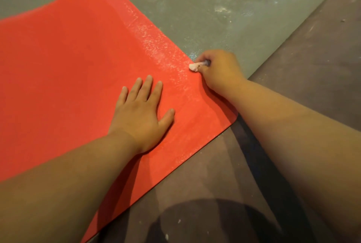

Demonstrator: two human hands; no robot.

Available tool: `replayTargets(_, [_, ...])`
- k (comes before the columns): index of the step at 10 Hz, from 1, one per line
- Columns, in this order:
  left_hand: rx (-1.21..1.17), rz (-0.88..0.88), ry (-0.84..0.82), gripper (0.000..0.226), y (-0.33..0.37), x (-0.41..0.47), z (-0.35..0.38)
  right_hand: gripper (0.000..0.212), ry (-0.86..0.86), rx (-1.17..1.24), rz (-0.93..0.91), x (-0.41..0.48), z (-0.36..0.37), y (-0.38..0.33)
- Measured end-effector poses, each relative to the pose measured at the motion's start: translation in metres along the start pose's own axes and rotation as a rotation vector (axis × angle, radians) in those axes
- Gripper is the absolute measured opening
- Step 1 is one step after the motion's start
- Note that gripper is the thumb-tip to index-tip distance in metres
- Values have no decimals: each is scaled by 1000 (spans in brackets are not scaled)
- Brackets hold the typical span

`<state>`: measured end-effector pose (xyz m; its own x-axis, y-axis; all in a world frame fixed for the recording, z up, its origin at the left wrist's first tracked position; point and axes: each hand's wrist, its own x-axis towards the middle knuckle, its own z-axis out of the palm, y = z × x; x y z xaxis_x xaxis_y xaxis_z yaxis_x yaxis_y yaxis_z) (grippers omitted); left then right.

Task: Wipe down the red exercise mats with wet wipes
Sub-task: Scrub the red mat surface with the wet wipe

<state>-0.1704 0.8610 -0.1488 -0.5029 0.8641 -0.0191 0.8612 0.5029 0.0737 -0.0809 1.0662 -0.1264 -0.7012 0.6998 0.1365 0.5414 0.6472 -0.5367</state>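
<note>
The red mat (pixel 68 67) lay flat on the grey floor (pixel 224 4), its near corner on a brown floor covering (pixel 312 57). The left hand (pixel 140 112) pressed flat on the mat, fingers straight and slightly spread. The right hand (pixel 220 69) was curled tight around a crumpled wipe (pixel 194 66) at the mat's right edge. A whitish, speckled band (pixel 156 47) along that edge looked unfinished; the work seemed partway through.

No writing, label, brand or number can be read (neither on the red mat (pixel 68 67) nor the floor (pixel 214 8)).
</note>
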Motion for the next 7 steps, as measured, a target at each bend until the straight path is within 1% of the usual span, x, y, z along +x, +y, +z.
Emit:
replayTargets(1, [-14, -9, 2, 86, 0, -1, -1, 16, -42, -100, -14, 1, 2, -1])
replayTargets(2, [-13, -13, 7, 85, -1, 0, -1, 13, -73, -104, -116, -35, -15, 4])
replayTargets(3, [-8, -15, 1, 85, -2, 0, -1, 14, -137, -87, -276, -75, -26, 3])
replayTargets(4, [-9, -15, -12, 85, 0, -1, -2, 16, -170, -74, -275, -72, -23, -3])
replayTargets(6, [-30, -18, -7, 84, -1, -1, -3, 18, -63, -73, -152, 25, 25, -29])
replayTargets(7, [-48, -24, -2, 84, -2, -1, -4, 18, -55, -83, -147, 29, 32, -35])
